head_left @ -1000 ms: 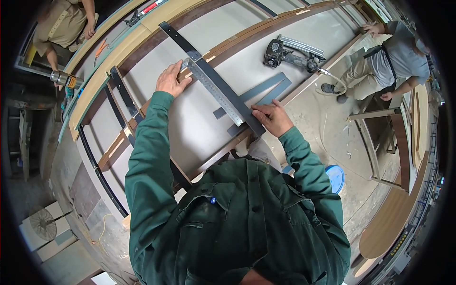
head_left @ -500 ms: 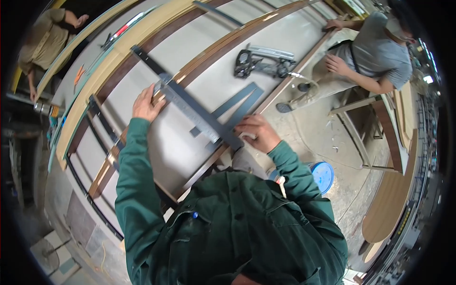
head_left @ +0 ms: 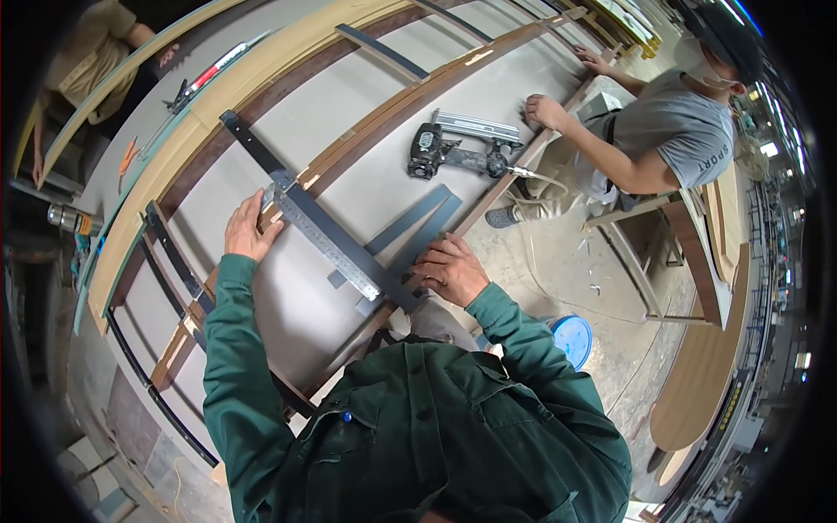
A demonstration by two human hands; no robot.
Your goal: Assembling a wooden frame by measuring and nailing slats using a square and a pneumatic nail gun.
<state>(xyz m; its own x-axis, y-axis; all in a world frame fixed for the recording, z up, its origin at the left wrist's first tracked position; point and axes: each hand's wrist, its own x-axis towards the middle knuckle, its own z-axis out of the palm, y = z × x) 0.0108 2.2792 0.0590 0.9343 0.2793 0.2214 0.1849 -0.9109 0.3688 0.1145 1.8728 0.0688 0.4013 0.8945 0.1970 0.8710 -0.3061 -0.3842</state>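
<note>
A steel try square (head_left: 327,242) lies with its marked blade along a dark wooden strip (head_left: 344,228) that crosses the panel frame. The fingers and thumb of my left hand (head_left: 247,231) close round the stock end of the square. My right hand (head_left: 452,268) has its fingers bent over the near end of the dark strip, beside the panel's edge; its fingertips are partly hidden. Two flat dark slats (head_left: 429,228) lie in a narrow V next to that hand. A small dark square piece (head_left: 336,279) sits on the pale panel below the blade.
A nail gun (head_left: 466,146) with its air hose lies on the panel ahead. A masked co-worker (head_left: 645,131) sits at the right, hands on the frame; another person (head_left: 87,61) stands far left. A caulking gun (head_left: 214,74) and orange-handled pliers (head_left: 129,157) lie left. A blue-lidded bucket (head_left: 572,340) stands right.
The view has shifted slightly. My hands stay at the square and strip. The co-worker at the right has moved one hand forward onto the frame's edge.
</note>
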